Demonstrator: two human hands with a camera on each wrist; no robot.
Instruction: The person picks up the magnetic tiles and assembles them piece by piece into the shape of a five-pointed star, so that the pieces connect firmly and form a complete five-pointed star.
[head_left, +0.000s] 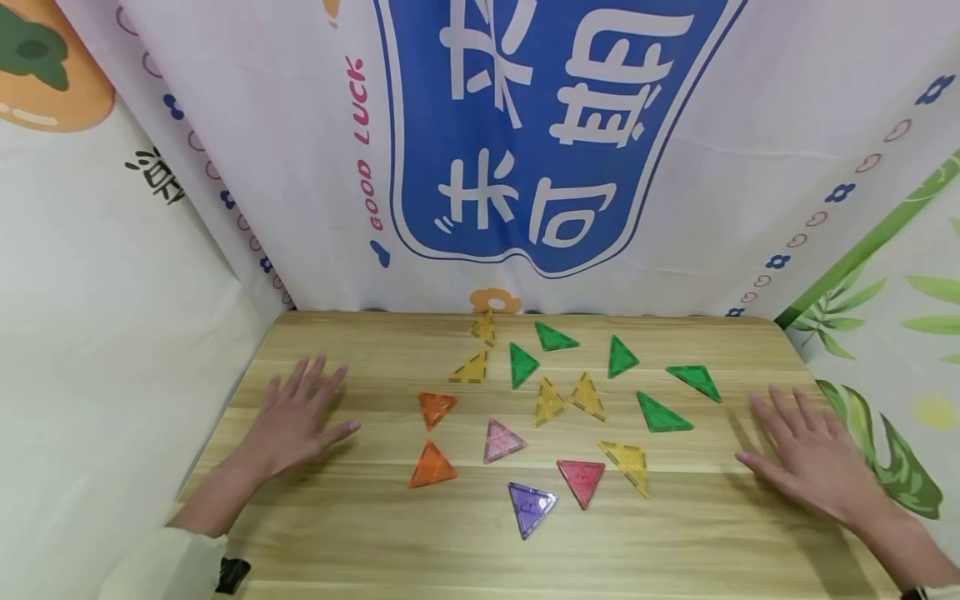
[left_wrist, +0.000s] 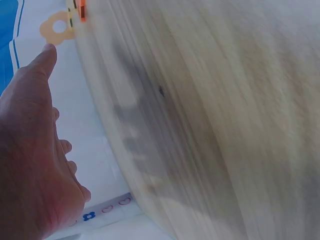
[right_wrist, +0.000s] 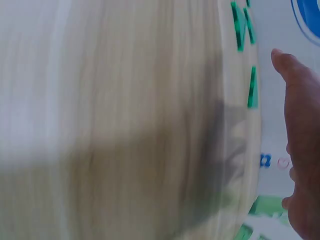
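Note:
My left hand (head_left: 295, 421) is over the left side of the wooden table, fingers spread and straight, holding nothing. Over the right side my right hand (head_left: 806, 454) is likewise spread and holds nothing. Between them lie flat translucent triangle tiles. Nearest the left hand are two orange triangles, one (head_left: 437, 408) above the other (head_left: 432, 467). Closest to the right hand are green triangles (head_left: 663, 413), several of them. Yellow triangles (head_left: 550, 402) lie in the middle and at the back. A pink triangle (head_left: 502, 442), a red triangle (head_left: 582, 481) and a purple triangle (head_left: 531, 507) sit nearer the front.
The wooden table (head_left: 360, 533) ends at a white printed cloth (head_left: 322, 208) hanging behind it, with a blue panel (head_left: 450, 225) of white characters. More cloth hangs at the left and right sides. In the right wrist view, green triangles (right_wrist: 253, 87) show near the table's edge.

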